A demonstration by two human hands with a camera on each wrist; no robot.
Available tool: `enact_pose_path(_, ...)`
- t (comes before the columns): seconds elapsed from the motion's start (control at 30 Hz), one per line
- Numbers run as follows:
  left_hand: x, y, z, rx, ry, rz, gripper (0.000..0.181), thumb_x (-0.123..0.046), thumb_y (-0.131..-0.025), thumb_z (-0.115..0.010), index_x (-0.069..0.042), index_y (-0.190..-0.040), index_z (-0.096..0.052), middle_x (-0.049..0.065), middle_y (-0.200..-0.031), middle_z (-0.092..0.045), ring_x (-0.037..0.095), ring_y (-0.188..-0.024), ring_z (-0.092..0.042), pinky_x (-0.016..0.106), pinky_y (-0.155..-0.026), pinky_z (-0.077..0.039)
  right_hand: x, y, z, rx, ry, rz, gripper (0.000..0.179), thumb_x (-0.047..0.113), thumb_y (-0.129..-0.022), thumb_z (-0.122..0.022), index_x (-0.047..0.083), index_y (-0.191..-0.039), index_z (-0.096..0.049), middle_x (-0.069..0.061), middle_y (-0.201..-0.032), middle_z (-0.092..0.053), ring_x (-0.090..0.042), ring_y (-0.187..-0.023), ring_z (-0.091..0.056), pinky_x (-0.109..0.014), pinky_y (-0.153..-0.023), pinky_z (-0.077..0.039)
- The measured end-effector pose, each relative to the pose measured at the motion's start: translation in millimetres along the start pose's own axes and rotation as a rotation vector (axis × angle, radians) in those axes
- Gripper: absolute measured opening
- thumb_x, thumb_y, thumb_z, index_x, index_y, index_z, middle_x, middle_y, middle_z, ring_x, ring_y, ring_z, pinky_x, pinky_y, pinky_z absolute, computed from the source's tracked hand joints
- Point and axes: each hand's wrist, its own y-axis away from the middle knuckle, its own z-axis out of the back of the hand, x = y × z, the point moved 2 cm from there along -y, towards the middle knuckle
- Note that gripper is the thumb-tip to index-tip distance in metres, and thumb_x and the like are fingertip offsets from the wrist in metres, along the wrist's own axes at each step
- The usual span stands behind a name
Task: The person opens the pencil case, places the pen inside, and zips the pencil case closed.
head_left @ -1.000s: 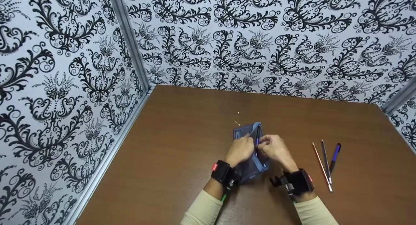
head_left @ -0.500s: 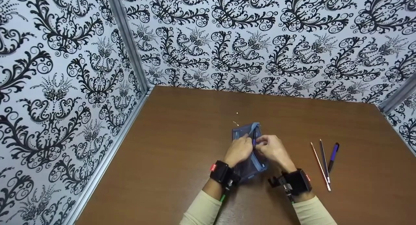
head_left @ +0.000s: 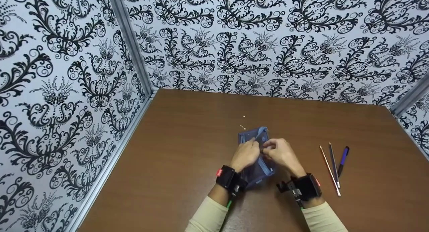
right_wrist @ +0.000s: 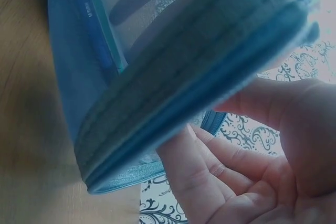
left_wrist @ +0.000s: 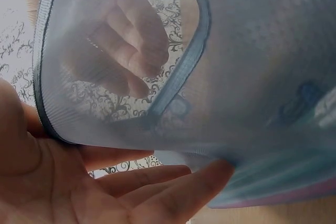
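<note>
Now that the dark pen has slipped from view, it is probably stowed in the blue pouch (head_left: pixel 253 175) that the left hand (head_left: pixel 246 154) grips, while whether the right hand (head_left: pixel 281 154) holds anything is unclear.

Brown table (head_left: pixel 187 151) under striped pencil (head_left: pixel 329 170), dark pencil (head_left: pixel 333 163), blue-black pen (head_left: pixel 344 157)

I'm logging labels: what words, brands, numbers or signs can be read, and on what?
No text is readable.
Red tags on the straps: too small to read.
Blue strip in or on the pouch: pale marking, too blurred to read.
Pen, pencils: none legible.
</note>
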Motion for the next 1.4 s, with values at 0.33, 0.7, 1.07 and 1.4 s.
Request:
enact_pose_path(0.33,-0.1,-0.7,0.1,-0.009,0.010,0.005,0.053,-0.026,-0.102,-0.028,-0.002,-0.141,-0.054,0.010,-0.145,-0.054,0.027,-0.126,-0.057,0.037,-0.098,-0.049,1,0.9,1,0.000,-0.003,0.013,0.019,0.004,-0.084,-0.069,-0.007,-0.100,-0.071,-0.011,-0.081,-0.073,-0.019,-0.069,-0.068,-0.023,-0.059,-0.051)
enact_pose_path(0.7,0.7,-0.4,0.0,0.007,-0.004,0.032,0.053,-0.028,-0.103,-0.027,-0.003,-0.143,-0.052,0.008,-0.147,-0.052,0.028,-0.136,-0.048,0.038,-0.110,-0.040,-2,4.5,8,0.012,-0.080,-0.013,0.022,0.002,-0.087,-0.069,-0.012,-0.104,-0.067,-0.018,-0.085,-0.073,-0.028,-0.072,-0.072,-0.040,-0.067,-0.061)
enact_pose_path(1.07,-1.8,-2.4,0.7,-0.018,-0.076,-0.033,0.052,-0.023,-0.102,-0.027,0.002,-0.135,-0.058,0.010,-0.143,-0.056,0.033,-0.131,-0.053,0.037,-0.108,-0.043,-6,4.5,19,-0.010,-0.087,-0.017,0.023,0.002,-0.087,-0.067,-0.013,-0.104,-0.066,-0.021,-0.088,-0.073,-0.034,-0.074,-0.073,-0.041,-0.066,-0.061)
enact_pose_path(1.4,-1.9,-1.6,1.4,-0.022,-0.067,-0.052,0.051,-0.022,-0.102,-0.028,0.003,-0.133,-0.060,0.011,-0.142,-0.057,0.034,-0.128,-0.055,0.039,-0.104,-0.046,-11,4.9,33,-0.063,-0.021,0.015,0.023,0.006,-0.087,-0.070,-0.012,-0.101,-0.068,-0.023,-0.090,-0.073,-0.034,-0.073,-0.073,-0.041,-0.064,-0.061)
